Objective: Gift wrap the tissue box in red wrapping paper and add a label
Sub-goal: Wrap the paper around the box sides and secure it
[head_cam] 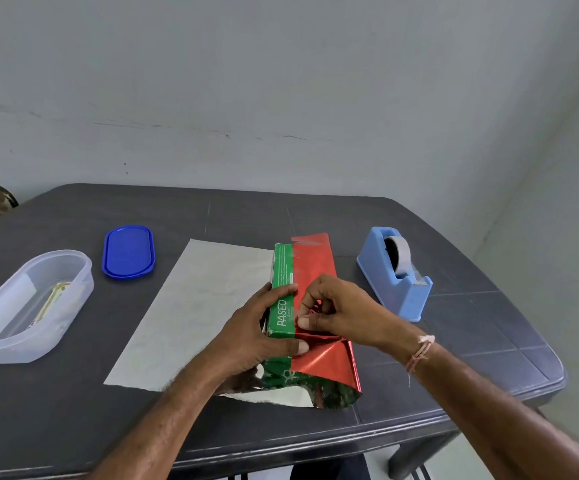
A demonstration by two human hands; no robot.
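Note:
A green tissue box (282, 271) lies lengthwise on a sheet of red wrapping paper (315, 261), whose pale back side (198, 306) spreads flat to the left. The red side is folded up over the right half of the box. My left hand (263, 334) grips the box's near end, thumb on the paper's edge. My right hand (336, 310) pinches the red paper's edge on top of the box with thumb and fingers curled.
A blue tape dispenser (395, 271) stands to the right on the dark table (73, 410). At the left sit a clear plastic tub (73, 299) with cards inside and its blue lid (128, 251). The table's front edge is near my arms.

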